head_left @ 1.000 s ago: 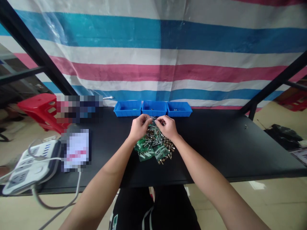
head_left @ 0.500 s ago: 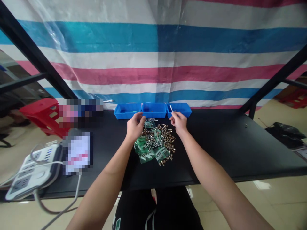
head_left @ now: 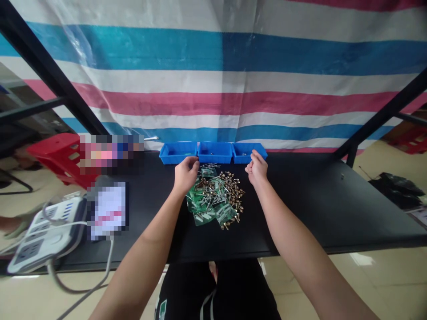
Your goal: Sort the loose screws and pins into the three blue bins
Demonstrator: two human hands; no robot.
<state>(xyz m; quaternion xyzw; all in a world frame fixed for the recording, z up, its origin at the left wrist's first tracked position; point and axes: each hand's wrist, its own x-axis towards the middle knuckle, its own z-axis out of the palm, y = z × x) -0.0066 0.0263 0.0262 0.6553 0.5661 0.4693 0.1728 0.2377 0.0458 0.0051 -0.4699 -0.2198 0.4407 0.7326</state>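
My left hand (head_left: 186,174) hovers at the left rear of a pile of small metal screws (head_left: 236,192) and green-tinted plastic bags (head_left: 202,216). Its fingers curl towards the thumb, and whatever they hold, if anything, is hidden. In front of the right blue bin (head_left: 238,152) is my right hand (head_left: 258,169), closed with its fingers folded in; I cannot make out anything in it. A few small pieces show in that bin. The middle blue bin (head_left: 213,158) and the left blue bin (head_left: 176,159) stand beside it in a row.
The black table (head_left: 310,200) carries a white power strip (head_left: 46,238) with cables and a blurred-out flat device (head_left: 107,211) at left. Small metal bits (head_left: 342,176) lie at far right. Black frame bars rise on both sides, before a striped sheet (head_left: 187,84).
My right hand has moved a little right and turned; the thin pale stick that stood up from its fingers no longer shows. My left hand has barely shifted.
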